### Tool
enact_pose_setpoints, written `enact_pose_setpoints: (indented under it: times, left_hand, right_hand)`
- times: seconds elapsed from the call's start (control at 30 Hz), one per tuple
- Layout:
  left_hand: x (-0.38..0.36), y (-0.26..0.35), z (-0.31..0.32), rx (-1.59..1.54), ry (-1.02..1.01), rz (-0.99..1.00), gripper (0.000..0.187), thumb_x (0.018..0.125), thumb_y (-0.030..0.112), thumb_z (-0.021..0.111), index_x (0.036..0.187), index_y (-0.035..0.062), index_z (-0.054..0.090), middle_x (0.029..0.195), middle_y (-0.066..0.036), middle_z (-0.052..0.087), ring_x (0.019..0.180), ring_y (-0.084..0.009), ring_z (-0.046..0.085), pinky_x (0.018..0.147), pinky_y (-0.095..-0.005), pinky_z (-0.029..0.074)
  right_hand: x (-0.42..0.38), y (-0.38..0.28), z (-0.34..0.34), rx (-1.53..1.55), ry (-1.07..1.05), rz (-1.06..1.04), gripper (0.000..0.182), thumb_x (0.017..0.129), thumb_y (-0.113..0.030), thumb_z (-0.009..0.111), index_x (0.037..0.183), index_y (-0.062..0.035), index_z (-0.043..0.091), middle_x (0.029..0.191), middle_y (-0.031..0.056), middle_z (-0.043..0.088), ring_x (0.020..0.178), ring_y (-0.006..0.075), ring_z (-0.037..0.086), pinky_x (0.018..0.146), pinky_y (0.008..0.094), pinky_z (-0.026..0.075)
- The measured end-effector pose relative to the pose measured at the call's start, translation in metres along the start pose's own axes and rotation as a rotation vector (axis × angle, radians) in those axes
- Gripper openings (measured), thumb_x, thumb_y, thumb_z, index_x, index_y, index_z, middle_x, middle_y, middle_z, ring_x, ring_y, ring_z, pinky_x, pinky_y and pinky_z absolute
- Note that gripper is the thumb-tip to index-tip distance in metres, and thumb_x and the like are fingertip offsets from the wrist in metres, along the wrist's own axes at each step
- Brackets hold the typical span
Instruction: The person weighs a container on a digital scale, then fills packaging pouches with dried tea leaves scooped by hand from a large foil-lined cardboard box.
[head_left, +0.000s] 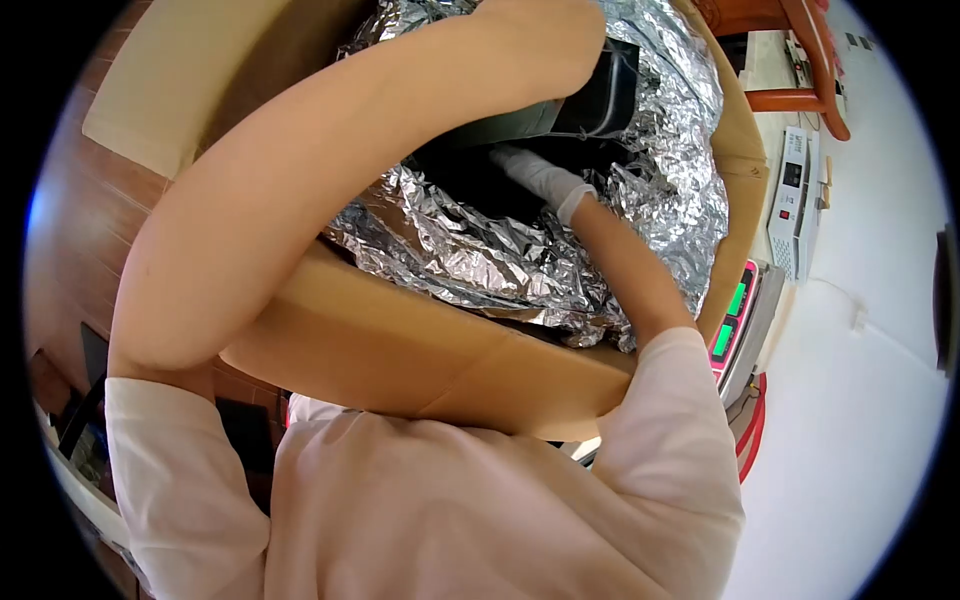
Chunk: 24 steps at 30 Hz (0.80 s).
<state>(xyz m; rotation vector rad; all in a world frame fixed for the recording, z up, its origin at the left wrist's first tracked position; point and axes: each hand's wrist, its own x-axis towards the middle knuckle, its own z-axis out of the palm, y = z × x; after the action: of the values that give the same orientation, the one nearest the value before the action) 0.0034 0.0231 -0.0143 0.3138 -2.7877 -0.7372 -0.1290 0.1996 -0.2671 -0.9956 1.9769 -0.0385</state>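
Observation:
My right hand (543, 183), in a white glove, reaches into the dark hollow of a large cardboard box (450, 355) lined with crumpled silver foil (680, 120). Its fingers are stretched out toward the left, beneath the edge of a greenish, glossy sheet (515, 124); the fingertips fade into shadow. Beside that sheet, a dark shiny piece with a pale curved strip (612, 92) leans against the foil. My left forearm (330, 130) crosses over the box from the lower left to the top. The left hand itself does not show.
A raised cardboard flap (150, 110) sticks out at the upper left. Right of the box stand a scale with green displays (735, 318) and a white device (790, 205) with a red switch. Red wooden furniture (815, 70) is at the upper right, with a red cable (752, 435) lower down.

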Motion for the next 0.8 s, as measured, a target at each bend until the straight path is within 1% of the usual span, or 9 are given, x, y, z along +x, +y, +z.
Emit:
enact_pose_setpoints:
  times: [0.07,0.13,0.3,0.43,0.53,0.57,0.63,0.73,0.8]
  left_hand:
    - [-0.003,0.0,-0.007,0.034,0.003,0.031,0.022,0.08,0.009,0.048,0.085,-0.0015,0.067,0.089,-0.023,0.065,0.086,-0.0318,0.065,0.076,-0.0385,0.051]
    - [-0.005,0.003,-0.006,0.048,0.009,0.075,0.022,0.079,0.009,0.048,0.084,-0.0018,0.066,0.088,-0.023,0.065,0.085,-0.0325,0.065,0.076,-0.0387,0.051]
    - [-0.001,0.0,-0.005,-0.079,0.034,0.04,0.019,0.078,0.009,0.049,0.081,-0.0022,0.064,0.086,-0.022,0.064,0.084,-0.0326,0.064,0.076,-0.0386,0.05]
    - [0.001,0.0,-0.021,0.021,-0.033,0.143,0.018,0.078,0.008,0.05,0.083,-0.0014,0.065,0.088,-0.022,0.064,0.086,-0.0324,0.064,0.077,-0.0382,0.05]
    - [0.005,0.01,-0.029,-0.04,-0.08,-0.071,0.018,0.079,0.008,0.05,0.084,-0.0005,0.065,0.088,-0.021,0.065,0.087,-0.0314,0.064,0.076,-0.037,0.051]
    - [0.009,0.01,-0.028,-0.032,-0.081,-0.077,0.018,0.079,0.008,0.05,0.084,-0.0005,0.065,0.088,-0.021,0.065,0.087,-0.0314,0.064,0.076,-0.037,0.051]
    - [0.014,0.006,-0.024,0.046,-0.069,-0.035,0.018,0.08,0.008,0.05,0.084,0.0,0.066,0.088,-0.02,0.065,0.087,-0.0299,0.065,0.076,-0.0359,0.052]
    - [0.014,0.004,-0.024,0.059,-0.099,-0.023,0.019,0.08,0.008,0.049,0.084,0.0004,0.066,0.088,-0.02,0.066,0.086,-0.0289,0.065,0.076,-0.0356,0.052]
    - [0.011,0.001,-0.02,0.049,-0.07,-0.012,0.019,0.08,0.008,0.049,0.085,0.0002,0.066,0.088,-0.02,0.066,0.086,-0.0291,0.065,0.076,-0.0357,0.052]
  right_hand:
    - [-0.034,-0.061,-0.003,0.059,-0.091,0.208,0.08,0.084,-0.065,0.038,0.141,-0.0087,0.029,0.148,0.0198,0.018,0.139,0.0295,0.013,0.112,0.0384,0.012]
    - [-0.038,-0.065,0.007,0.161,-0.136,0.153,0.091,0.079,-0.073,0.039,0.141,-0.0063,0.03,0.149,0.0182,0.016,0.139,0.0285,0.009,0.112,0.0409,0.011]
    - [-0.044,-0.084,0.015,0.688,-0.522,-0.024,0.087,0.079,-0.066,0.05,0.138,-0.0049,0.034,0.144,0.0139,0.032,0.132,0.0252,0.029,0.11,0.0344,0.018]
    - [-0.057,-0.09,0.007,0.813,-0.509,0.085,0.075,0.084,-0.056,0.051,0.136,-0.005,0.038,0.14,0.0114,0.038,0.127,0.0231,0.035,0.109,0.0325,0.021]
    - [-0.051,-0.076,0.015,1.491,-0.567,0.294,0.056,0.091,-0.041,0.049,0.132,-0.0031,0.043,0.135,0.0104,0.044,0.121,0.019,0.042,0.105,0.0292,0.029]
    - [-0.059,-0.077,0.017,1.352,-0.452,0.016,0.05,0.092,-0.035,0.048,0.129,-0.0022,0.045,0.129,0.01,0.049,0.116,0.0169,0.046,0.102,0.0272,0.033]
    - [-0.051,-0.07,0.018,1.326,-0.402,-0.086,0.031,0.094,-0.02,0.048,0.12,-0.0061,0.054,0.114,0.0078,0.059,0.108,0.0154,0.052,0.097,0.0283,0.04]
    - [-0.023,-0.053,0.028,1.865,-0.793,-0.056,0.035,0.092,-0.027,0.049,0.115,-0.0016,0.055,0.108,0.0077,0.062,0.098,0.015,0.058,0.09,0.0261,0.046]
    - [-0.029,-0.049,0.016,1.81,-0.654,0.061,0.034,0.093,-0.029,0.047,0.11,-0.002,0.057,0.108,0.0084,0.063,0.098,0.018,0.06,0.09,0.0296,0.047]
